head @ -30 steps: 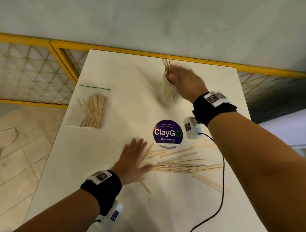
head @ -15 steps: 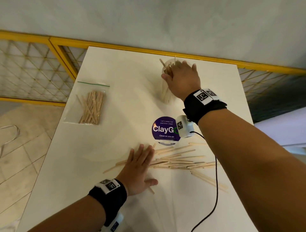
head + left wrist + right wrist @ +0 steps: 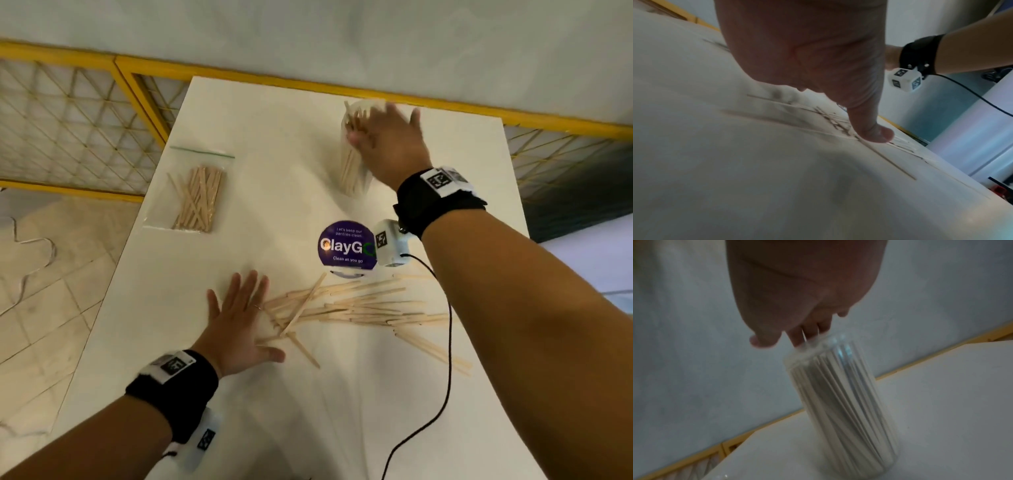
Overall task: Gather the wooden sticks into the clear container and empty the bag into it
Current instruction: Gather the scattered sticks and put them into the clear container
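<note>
One clear container (image 3: 354, 161), one bag (image 3: 191, 192), two hands, many loose wooden sticks (image 3: 359, 305).

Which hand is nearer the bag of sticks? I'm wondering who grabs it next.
Left. The left hand lies flat on the table below the bag, beside the loose sticks; the right hand is farther off, at the clear container.
</note>
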`<state>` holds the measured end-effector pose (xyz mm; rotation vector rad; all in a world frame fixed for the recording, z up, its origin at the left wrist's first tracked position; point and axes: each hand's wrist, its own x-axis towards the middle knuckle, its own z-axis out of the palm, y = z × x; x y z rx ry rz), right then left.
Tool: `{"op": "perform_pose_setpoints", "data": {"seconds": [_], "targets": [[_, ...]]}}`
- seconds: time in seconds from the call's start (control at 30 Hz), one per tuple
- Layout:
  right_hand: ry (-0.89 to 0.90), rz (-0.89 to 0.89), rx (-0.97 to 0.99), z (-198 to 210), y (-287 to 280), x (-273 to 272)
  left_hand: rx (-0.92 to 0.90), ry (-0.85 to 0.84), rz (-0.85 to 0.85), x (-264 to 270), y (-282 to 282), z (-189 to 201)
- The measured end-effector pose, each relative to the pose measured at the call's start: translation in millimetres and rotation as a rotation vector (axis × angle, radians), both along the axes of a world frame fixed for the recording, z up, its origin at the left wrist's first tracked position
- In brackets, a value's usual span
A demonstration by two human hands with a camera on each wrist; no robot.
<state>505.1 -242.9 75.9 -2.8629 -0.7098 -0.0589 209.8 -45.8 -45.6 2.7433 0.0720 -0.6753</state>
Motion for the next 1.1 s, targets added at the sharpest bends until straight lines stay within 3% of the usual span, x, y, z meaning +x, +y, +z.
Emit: {"op": "perform_pose_setpoints", "data": {"seconds": [0.07,0.13,0.2,0.27,0.37,0.47,0.67,0.8,0.97,1.1], "targets": [[-0.143,-0.068,0.304,0.1,-23.4,-21.3,0.024,0.017,0.027,-14.4,7.4,-2.4],[-0.125,-0.177,0.466,-16.3,-59.9,-53.5,0.031,0.016,0.028,-29.3,12.2,-5.5],[0.068,-0.324,0.365,-50.3,-105.0,-90.8,0.027,0.008,0.025,-39.4,13.8,-8.0],[0.308,-0.461,0.131,-85.5,-148.7,-128.6,0.052,-0.003,-0.006,-40.9,9.5,-11.1],[0.496,-0.512,-0.050,-127.2,-177.9,-166.6,0.033,-0.046,-0.061,-28.0,-6.2,-15.4],[0.485,-0.405,-0.085,-142.6,-152.1,-183.4,0.028,-0.088,-0.150,-6.9,-27.5,-17.6],[0.538,-0.153,0.029,-136.4,-85.6,-224.1,0.013,-0.136,-0.243,20.2,-71.7,-21.2],[0.527,-0.240,0.047,-126.7,-126.9,-237.5,0.024,-0.151,-0.233,20.4,-81.0,-20.5],[0.518,-0.367,-0.177,-132.6,-201.9,-278.5,0.013,-0.137,-0.203,22.9,-77.4,-17.5],[0.487,-0.228,-0.196,-145.5,-193.8,-282.0,-0.011,-0.113,-0.316,34.1,-85.7,-18.5]]}}
